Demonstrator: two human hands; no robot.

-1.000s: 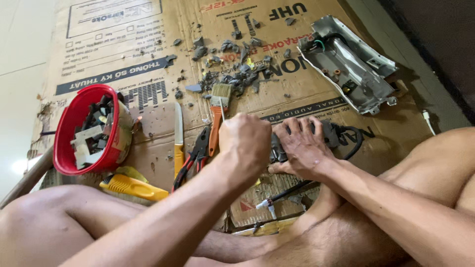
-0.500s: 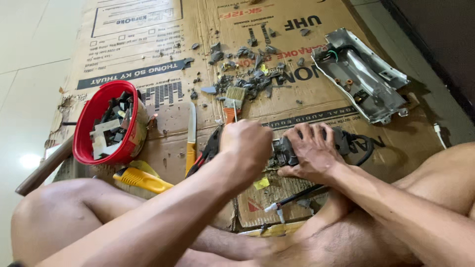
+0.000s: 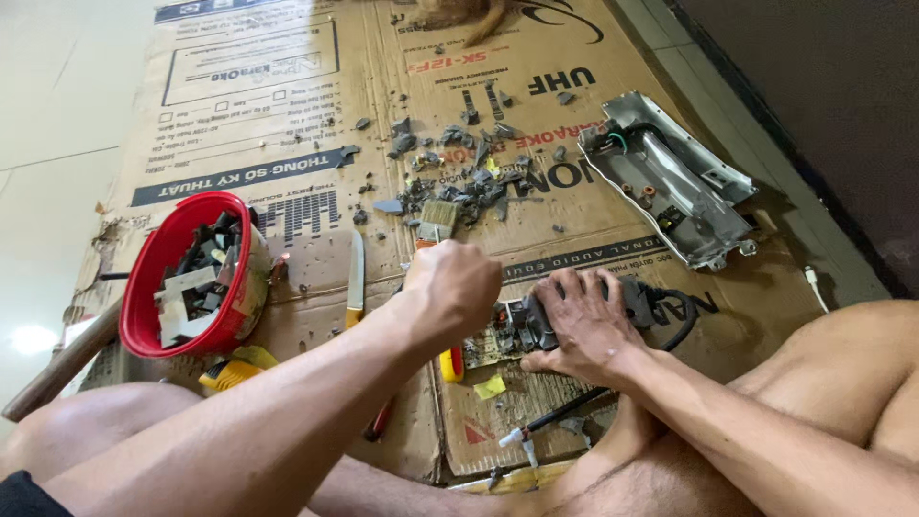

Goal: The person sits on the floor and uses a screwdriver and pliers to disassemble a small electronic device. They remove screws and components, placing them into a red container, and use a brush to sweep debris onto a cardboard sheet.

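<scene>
Your right hand (image 3: 584, 321) presses flat on the dark part (image 3: 522, 325), pinning it to the cardboard (image 3: 316, 124), while your left hand (image 3: 459, 287), fisted on a tool handle mostly hidden, sits just left of the part, its long axis left-right.

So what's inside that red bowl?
The red bowl holds a heap of broken dark grey and pale plastic pieces. Whatever lies beneath that heap, down at the bottom, is covered.
</scene>
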